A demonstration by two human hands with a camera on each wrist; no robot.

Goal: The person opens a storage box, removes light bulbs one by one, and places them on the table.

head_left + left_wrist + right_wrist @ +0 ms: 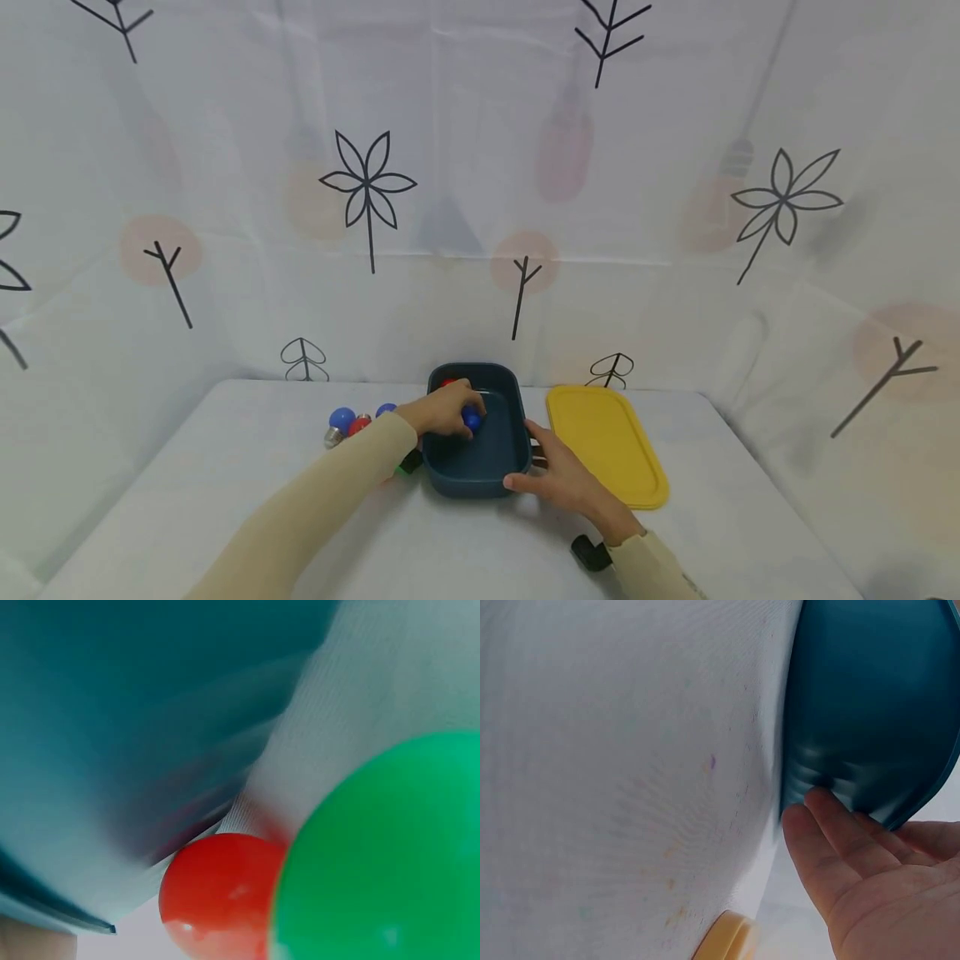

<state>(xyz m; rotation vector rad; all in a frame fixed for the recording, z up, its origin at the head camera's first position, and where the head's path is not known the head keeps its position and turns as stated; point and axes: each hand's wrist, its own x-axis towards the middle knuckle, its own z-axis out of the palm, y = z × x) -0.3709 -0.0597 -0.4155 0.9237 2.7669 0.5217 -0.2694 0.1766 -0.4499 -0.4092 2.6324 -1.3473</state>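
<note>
A deep teal container [481,487] stands on the table, with a red bulb [448,382] at its back left. My left hand [444,410] reaches over its left side, fingers curled round a blue bulb [472,418] inside it. My right hand [562,475] rests with fairly straight fingers against the container's right side, thumb near the front corner. The right wrist view shows those fingers [847,832] touching the outer wall [870,697]. In the left wrist view, a green bulb [390,862] and a red bulb [221,892] lie close beside the container; the left fingers are mostly hidden.
A yellow lid [603,446] lies flat to the right of the container. Left of it, several blue and red bulbs [342,419] with silver screw bases are grouped on the white table [165,475]. A patterned white cloth [480,208] hangs behind.
</note>
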